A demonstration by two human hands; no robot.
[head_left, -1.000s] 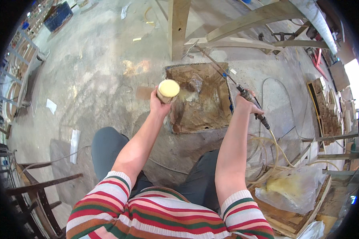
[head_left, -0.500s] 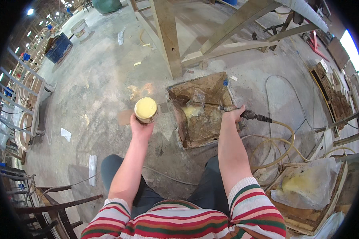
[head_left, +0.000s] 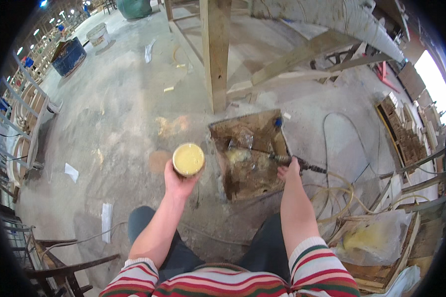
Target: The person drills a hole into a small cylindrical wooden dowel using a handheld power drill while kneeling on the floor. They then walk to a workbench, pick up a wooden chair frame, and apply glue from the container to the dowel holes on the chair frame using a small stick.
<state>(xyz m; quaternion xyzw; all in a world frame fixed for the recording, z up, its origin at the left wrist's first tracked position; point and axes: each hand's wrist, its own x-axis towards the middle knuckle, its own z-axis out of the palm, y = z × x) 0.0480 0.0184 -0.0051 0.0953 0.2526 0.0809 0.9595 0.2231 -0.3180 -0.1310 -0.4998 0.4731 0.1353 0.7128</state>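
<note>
My left hand (head_left: 180, 182) is closed round a round cup of yellow liquid (head_left: 189, 159), held upright above the floor left of the box. A long-nosed spray gun (head_left: 281, 158) with a thin rod and dark rear fittings lies across the right edge of a shallow, brown-stained box (head_left: 248, 188). At the gun's body, my right hand (head_left: 290, 171) has its fingers loose and apart, below and over the gun; part of the gun is hidden behind it. Clear plastic film and a pale yellow patch (head_left: 239, 156) show inside the box.
A pale hose (head_left: 351, 198) loops from the gun at right. Beside it, a plastic bag with yellow stuff (head_left: 362, 237) lies on a wooden crate. A wooden table leg (head_left: 216, 59) stands beyond the box. Dark chair frames (head_left: 74, 265) are at lower left, a blue bin (head_left: 69, 58) far left.
My right hand has loosened from the spray gun, its fingers now apart. My left hand has brought the cup nearer the box. The whole view has shifted slightly.
</note>
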